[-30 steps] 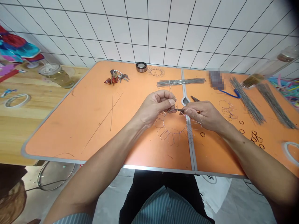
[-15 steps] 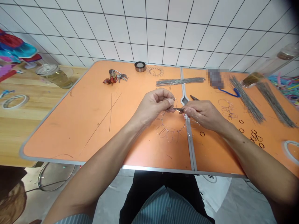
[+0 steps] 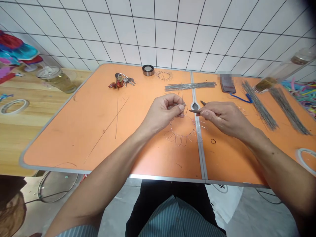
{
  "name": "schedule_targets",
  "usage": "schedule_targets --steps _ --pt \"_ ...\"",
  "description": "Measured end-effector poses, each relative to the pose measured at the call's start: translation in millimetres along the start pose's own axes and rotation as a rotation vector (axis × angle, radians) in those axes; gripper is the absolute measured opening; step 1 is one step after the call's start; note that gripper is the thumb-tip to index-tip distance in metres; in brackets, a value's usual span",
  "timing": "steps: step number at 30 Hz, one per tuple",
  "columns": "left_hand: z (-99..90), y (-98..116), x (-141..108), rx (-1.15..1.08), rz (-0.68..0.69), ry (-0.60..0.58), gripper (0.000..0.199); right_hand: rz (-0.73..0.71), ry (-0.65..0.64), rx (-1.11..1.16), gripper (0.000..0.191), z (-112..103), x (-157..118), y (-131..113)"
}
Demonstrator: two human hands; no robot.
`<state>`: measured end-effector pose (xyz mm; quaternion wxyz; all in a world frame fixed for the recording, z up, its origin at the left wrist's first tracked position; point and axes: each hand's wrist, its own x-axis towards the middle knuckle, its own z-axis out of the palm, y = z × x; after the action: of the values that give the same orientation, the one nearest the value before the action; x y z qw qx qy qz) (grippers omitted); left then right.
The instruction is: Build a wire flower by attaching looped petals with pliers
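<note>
My left hand (image 3: 166, 110) is closed, thumb and fingers pinching a wire ring (image 3: 182, 135) edged with thin wire loops. The ring hangs just over the orange table, and one straight wire end rises above my fingertips. In my right hand (image 3: 222, 118) is a slim dark pointed tool (image 3: 194, 111); whether it is tweezers or pliers cannot be made out. Its tip points left, a little apart from the ring. Another dark pointed piece (image 3: 203, 103) shows behind my right hand, mostly hidden.
Bundles of straight wire (image 3: 190, 86) lie at the back and right. Also on the table (image 3: 98, 131) are keys (image 3: 123, 81), a tape roll (image 3: 148, 70), a phone (image 3: 227, 86), a second looped wire ring (image 3: 164, 76) and a small dark ring (image 3: 213, 141). A jar (image 3: 58, 80) stands left.
My right hand has moved right and slightly up, drawing the tool's tip away from the wire ring. It now covers the small dark rings on the right. My left hand stays nearly still.
</note>
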<state>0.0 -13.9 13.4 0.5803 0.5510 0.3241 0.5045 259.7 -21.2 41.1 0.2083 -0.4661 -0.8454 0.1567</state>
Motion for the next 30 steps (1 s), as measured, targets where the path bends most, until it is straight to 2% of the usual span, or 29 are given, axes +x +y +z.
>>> schedule_targets --steps 6,15,19,26,30 --pt "0.4 -1.6 -0.7 0.072 0.029 0.011 0.009 -0.044 -0.059 -0.158 0.057 -1.7 -4.8 -10.8" --pt "0.7 -0.9 0.1 0.125 0.073 0.015 0.010 -0.031 -0.093 -0.266 0.069 -5.4 0.1 -22.0" --pt "1.3 -1.3 0.8 0.133 0.091 0.025 0.009 0.010 -0.107 -0.317 0.070 -7.2 1.1 -25.8" --pt "1.0 -4.3 2.0 0.147 0.098 0.026 0.010 0.110 -0.208 -0.409 0.067 -11.0 2.8 -44.6" --pt "0.5 -4.8 2.3 0.154 0.101 0.024 0.011 0.129 -0.206 -0.400 0.068 -10.8 3.4 -47.4"
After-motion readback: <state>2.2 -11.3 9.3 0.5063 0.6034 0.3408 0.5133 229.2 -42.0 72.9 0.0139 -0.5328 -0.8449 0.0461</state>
